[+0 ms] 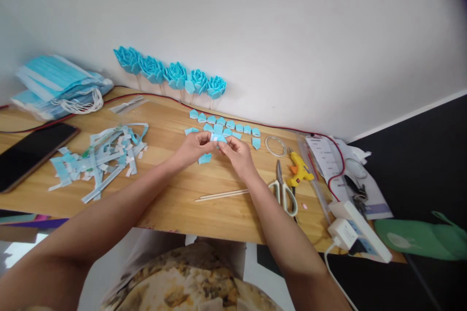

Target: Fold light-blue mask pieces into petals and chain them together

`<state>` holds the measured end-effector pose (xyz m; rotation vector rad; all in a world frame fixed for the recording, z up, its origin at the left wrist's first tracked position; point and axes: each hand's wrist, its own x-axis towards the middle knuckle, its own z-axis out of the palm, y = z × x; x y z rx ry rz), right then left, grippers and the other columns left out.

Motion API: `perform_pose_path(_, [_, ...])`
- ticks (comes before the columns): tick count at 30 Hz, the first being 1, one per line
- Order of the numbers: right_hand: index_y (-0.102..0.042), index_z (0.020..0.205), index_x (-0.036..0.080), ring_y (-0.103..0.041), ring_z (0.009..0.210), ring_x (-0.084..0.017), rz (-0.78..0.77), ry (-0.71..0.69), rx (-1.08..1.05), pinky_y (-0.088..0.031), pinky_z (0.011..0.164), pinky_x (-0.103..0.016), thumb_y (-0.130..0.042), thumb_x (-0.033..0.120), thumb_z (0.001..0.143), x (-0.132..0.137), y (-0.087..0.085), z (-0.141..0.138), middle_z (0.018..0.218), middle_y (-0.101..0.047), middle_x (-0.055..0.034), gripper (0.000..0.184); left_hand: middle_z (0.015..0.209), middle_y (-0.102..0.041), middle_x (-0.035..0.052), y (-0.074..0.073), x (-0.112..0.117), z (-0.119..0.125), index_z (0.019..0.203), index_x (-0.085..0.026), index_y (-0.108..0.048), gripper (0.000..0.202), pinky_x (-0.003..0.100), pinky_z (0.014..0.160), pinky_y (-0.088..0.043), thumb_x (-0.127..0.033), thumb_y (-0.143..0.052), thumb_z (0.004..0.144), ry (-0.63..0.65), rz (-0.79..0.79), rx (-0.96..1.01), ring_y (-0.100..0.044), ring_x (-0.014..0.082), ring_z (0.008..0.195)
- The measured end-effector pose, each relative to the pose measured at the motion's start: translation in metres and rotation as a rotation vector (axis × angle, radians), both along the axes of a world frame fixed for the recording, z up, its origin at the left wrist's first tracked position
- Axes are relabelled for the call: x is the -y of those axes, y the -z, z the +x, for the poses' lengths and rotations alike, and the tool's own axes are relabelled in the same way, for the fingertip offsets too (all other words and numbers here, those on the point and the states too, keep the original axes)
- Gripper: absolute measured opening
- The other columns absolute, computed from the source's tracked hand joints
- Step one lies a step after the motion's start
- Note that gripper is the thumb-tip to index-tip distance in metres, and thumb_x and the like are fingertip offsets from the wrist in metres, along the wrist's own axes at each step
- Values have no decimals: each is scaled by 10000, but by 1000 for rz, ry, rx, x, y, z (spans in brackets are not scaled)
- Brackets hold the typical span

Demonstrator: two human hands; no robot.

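Over the middle of the wooden table, my left hand [195,148] and my right hand [236,154] meet with fingers pinched on one small light-blue fabric piece [220,138]. Its white underside shows near my left fingertips. Just beyond my hands lie several folded blue petals [221,120] in rows, with one more petal [256,143] to the right. A loose blue piece [205,158] rests below my left fingers. Two thin wooden sticks [222,195] lie nearer the front edge, partly under my right forearm.
Blue flowers on sticks [176,75] lean on the wall. Left are face masks [54,77], a phone [36,148] and cut scraps [105,155]. Right are scissors [280,189], a yellow glue gun [299,169], a wire coil [276,146], a power strip [361,233] and a green bottle [416,238].
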<state>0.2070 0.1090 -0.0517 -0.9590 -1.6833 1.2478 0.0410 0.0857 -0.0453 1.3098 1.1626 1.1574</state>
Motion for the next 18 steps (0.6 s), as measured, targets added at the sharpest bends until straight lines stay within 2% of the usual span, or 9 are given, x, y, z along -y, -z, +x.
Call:
perform_pose_path(3, [-576, 687, 181, -493, 595, -99, 17, -1, 26, -377, 590, -230, -613, 416, 824, -1, 3, 1, 651, -596, 26, 274, 552, -463, -43, -1, 0, 0, 652, -153, -536, 317, 210, 480, -304, -443, -659, 693, 49, -10, 20, -405, 77, 510])
perform_pose_path(7, [-619, 746, 187, -545, 651, -118, 6, -30, -7, -425, 655, -246, -585, 408, 848, -3, 3, 2, 697, -645, 6, 246, 563, -498, -35, -1, -1, -5, 674, -152, -556, 298, 219, 493, -333, -430, -653, 716, 89, -18, 70, -425, 82, 509])
perform_pose_path(14, [-655, 772, 204, -579, 683, -119, -130, -104, -113, -469, 702, -267, -583, 447, 844, -3, 2, 0, 743, -665, -3, 264, 533, -488, -41, -3, -1, -9, 646, -159, -539, 298, 217, 498, -326, -419, -657, 730, 14, -40, 90, -418, 77, 495])
perform_pose_path(18, [-662, 759, 200, -580, 683, -118, -129, -100, -102, -464, 702, -265, -613, 436, 818, -2, 2, 0, 745, -667, -2, 248, 536, -493, -37, -4, -1, -8, 639, -166, -532, 302, 218, 495, -331, -425, -656, 731, -10, -41, 93, -425, 81, 494])
